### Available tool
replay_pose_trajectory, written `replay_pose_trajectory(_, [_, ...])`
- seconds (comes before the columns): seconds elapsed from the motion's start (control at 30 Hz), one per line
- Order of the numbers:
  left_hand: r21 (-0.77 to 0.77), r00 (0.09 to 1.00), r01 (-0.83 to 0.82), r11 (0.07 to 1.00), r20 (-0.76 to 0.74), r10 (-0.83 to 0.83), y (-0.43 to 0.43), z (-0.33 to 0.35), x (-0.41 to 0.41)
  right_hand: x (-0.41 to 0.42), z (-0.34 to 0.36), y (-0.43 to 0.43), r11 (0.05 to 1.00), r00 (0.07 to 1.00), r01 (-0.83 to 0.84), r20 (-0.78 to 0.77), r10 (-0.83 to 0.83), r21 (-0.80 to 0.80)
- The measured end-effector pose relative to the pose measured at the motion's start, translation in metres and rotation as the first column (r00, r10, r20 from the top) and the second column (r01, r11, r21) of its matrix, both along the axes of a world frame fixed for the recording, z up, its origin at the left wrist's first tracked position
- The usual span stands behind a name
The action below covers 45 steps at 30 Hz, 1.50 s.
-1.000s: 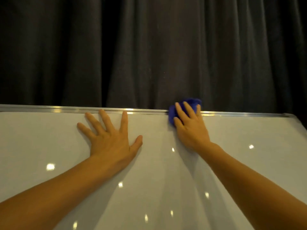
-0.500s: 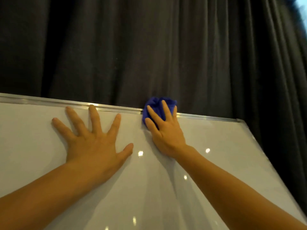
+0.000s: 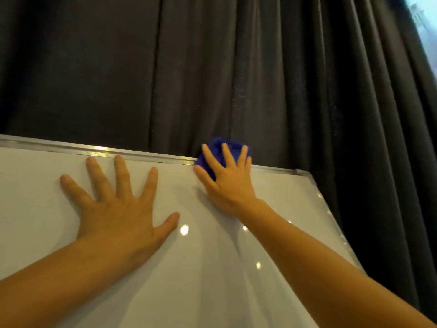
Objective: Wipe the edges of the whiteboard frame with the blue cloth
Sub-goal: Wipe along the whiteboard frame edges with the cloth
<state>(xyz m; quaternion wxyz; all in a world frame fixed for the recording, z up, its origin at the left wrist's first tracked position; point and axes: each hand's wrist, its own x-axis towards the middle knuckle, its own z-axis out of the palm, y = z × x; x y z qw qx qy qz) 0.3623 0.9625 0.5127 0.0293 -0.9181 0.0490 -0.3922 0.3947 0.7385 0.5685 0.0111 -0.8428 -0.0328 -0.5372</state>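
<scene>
Shifted since earlier frames: blue cloth [image 3: 221,147] and right hand [image 3: 228,179], now nearer the top right corner [image 3: 301,172] of the whiteboard frame [image 3: 99,151]. Left hand [image 3: 118,209]: flat on the whiteboard [image 3: 35,209], fingers spread wide. Right hand: fingers splayed, pressing the bunched cloth onto the top edge. Behind: dark curtain [image 3: 212,67].

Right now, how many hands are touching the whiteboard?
2. The left hand lies flat with spread fingers on the white surface. The right hand presses the blue cloth onto the top frame edge, near the right corner.
</scene>
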Motion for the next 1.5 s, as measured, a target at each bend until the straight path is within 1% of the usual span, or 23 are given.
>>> replay_pose_trajectory(0.1, [-0.008, 1.000, -0.005, 1.000, 0.007, 0.005, -0.060, 0.002, -0.001, 0.007, -0.013, 0.007, 0.936, 0.977, -0.171, 0.068, 0.201, -0.307])
replay_pose_trajectory(0.17, [0.010, 1.000, 0.008, 1.000, -0.001, -0.008, -0.089, -0.001, 0.001, 0.008, -0.010, -0.029, 0.913, 0.979, -0.141, 0.081, 0.185, -0.384])
replay_pose_trajectory(0.2, [0.015, 1.000, 0.022, 1.000, -0.018, -0.022, -0.103, -0.005, 0.003, 0.011, -0.005, -0.061, 0.933, 0.986, -0.107, 0.086, 0.145, -0.344])
replay_pose_trajectory(0.3, [0.019, 0.997, 0.031, 0.999, -0.077, -0.029, -0.134, -0.017, 0.006, 0.012, 0.006, -0.173, 0.995, 0.995, 0.094, -0.020, -0.094, -0.029])
replay_pose_trajectory(0.37, [0.000, 0.998, -0.006, 1.000, -0.069, 0.006, -0.155, -0.019, 0.007, 0.006, 0.003, -0.213, 0.965, 0.962, 0.255, -0.088, -0.260, -0.068])
replay_pose_trajectory(0.4, [-0.019, 0.998, -0.024, 1.000, -0.064, 0.023, -0.163, -0.017, 0.008, 0.009, 0.001, -0.212, 0.947, 0.957, 0.267, -0.070, -0.283, -0.180])
replay_pose_trajectory(0.43, [-0.036, 0.998, -0.034, 0.999, -0.059, 0.032, -0.177, -0.014, 0.008, 0.009, -0.004, -0.203, 0.944, 0.972, 0.213, -0.043, -0.230, -0.250])
replay_pose_trajectory(0.5, [-0.052, 0.998, -0.045, 0.998, -0.053, 0.043, -0.203, -0.007, 0.009, 0.010, -0.012, -0.171, 0.962, 1.000, 0.007, 0.031, 0.001, -0.272])
replay_pose_trajectory(0.53, [-0.051, 0.998, -0.045, 0.998, -0.049, 0.043, -0.218, -0.005, 0.008, 0.008, -0.015, -0.162, 0.941, 0.994, -0.086, 0.031, 0.102, -0.328])
replay_pose_trajectory(0.6, [-0.044, 0.998, -0.050, 0.998, -0.041, 0.048, -0.239, -0.004, 0.009, 0.008, -0.016, -0.167, 0.893, 0.991, -0.126, -0.017, 0.132, -0.432])
replay_pose_trajectory(0.63, [-0.035, 0.998, -0.051, 0.998, -0.033, 0.049, -0.244, -0.006, 0.012, 0.010, -0.011, -0.186, 0.907, 0.995, -0.099, -0.022, 0.099, -0.409])
replay_pose_trajectory(0.67, [-0.023, 0.999, -0.042, 0.999, -0.024, 0.041, -0.247, -0.008, 0.014, 0.013, -0.005, -0.211, 0.946, 0.999, -0.042, -0.033, 0.033, -0.323])
replay_pose_trajectory(0.73, [0.002, 1.000, 0.017, 1.000, -0.010, -0.017, -0.248, -0.012, 0.017, 0.013, 0.002, -0.259, 0.995, 0.995, 0.070, -0.072, -0.075, -0.075])
replay_pose_trajectory(0.77, [0.024, 0.999, 0.045, 0.999, 0.004, -0.045, -0.249, -0.015, 0.017, 0.013, 0.001, -0.277, 0.997, 0.993, 0.078, -0.091, -0.076, 0.019])
replay_pose_trajectory(0.87, [0.087, 0.997, 0.065, 0.994, 0.044, -0.069, -0.265, -0.025, 0.014, 0.018, -0.011, -0.294, 0.996, 0.999, -0.032, 0.010, 0.031, 0.080])
replay_pose_trajectory(0.97, [0.102, 0.992, 0.084, 0.991, 0.085, -0.093, -0.280, -0.033, 0.016, 0.016, -0.023, -0.290, 0.955, 0.995, -0.104, 0.030, 0.100, 0.279])
replay_pose_trajectory(1.1, [0.143, 0.976, 0.145, 0.979, 0.142, -0.165, -0.275, -0.048, 0.025, -0.005, -0.068, -0.288, 0.917, 0.998, -0.068, 0.023, 0.064, 0.394])
replay_pose_trajectory(1.17, [0.158, 0.967, 0.183, 0.970, 0.150, -0.207, -0.271, -0.057, 0.027, -0.023, -0.103, -0.282, 0.895, 1.000, 0.000, -0.024, 0.012, 0.446])
replay_pose_trajectory(1.27, [0.156, 0.957, 0.221, 0.963, 0.157, -0.245, -0.268, -0.065, 0.024, -0.059, -0.170, -0.271, 0.853, 0.999, -0.017, -0.022, 0.034, 0.522])
replay_pose_trajectory(1.33, [0.169, 0.947, 0.253, 0.952, 0.160, -0.280, -0.269, -0.074, 0.020, -0.092, -0.223, -0.266, 0.793, 0.997, 0.036, -0.081, 0.017, 0.609])
replay_pose_trajectory(1.4, [0.202, 0.937, 0.293, 0.935, 0.133, -0.322, -0.267, -0.088, 0.006, -0.131, -0.270, -0.267, 0.706, 0.968, 0.221, -0.241, -0.073, 0.673])
replay_pose_trajectory(1.43, [0.220, 0.929, 0.317, 0.922, 0.123, -0.349, -0.268, -0.099, -0.003, -0.152, -0.289, -0.267, 0.674, 0.933, 0.321, -0.344, -0.105, 0.665])
replay_pose_trajectory(1.5, [0.249, 0.909, 0.360, 0.899, 0.124, -0.398, -0.272, -0.121, -0.020, -0.179, -0.311, -0.268, 0.683, 0.870, 0.433, -0.472, -0.145, 0.588])
